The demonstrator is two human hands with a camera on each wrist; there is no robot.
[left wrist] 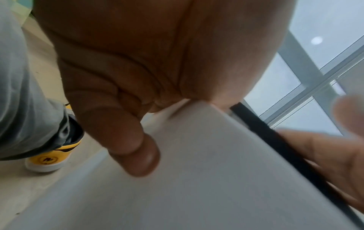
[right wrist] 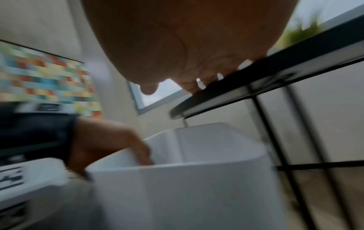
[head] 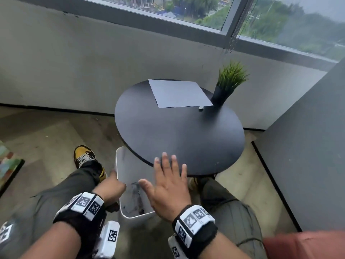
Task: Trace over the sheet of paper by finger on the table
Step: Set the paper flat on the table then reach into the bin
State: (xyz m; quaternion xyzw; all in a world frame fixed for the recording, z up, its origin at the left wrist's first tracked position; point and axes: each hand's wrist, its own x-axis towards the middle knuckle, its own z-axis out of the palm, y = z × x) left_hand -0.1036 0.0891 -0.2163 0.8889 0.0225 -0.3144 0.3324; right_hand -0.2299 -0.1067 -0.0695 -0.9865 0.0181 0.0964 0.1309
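Our right hand [head: 169, 186] spreads wide, fingers straight, their tips over the near rim of the round black table [head: 179, 139] at lower centre of the head view. Our left hand [head: 110, 186] grips the rim of the white bin [head: 130, 165] at lower left, thumb curled over its outer wall in the left wrist view. We see the sheet of paper [head: 179, 93] lying flat on the table's far side, upper centre, well apart from both hands. Just beside its right corner sit a small pale object [head: 200, 107] and a potted plant [head: 226, 85].
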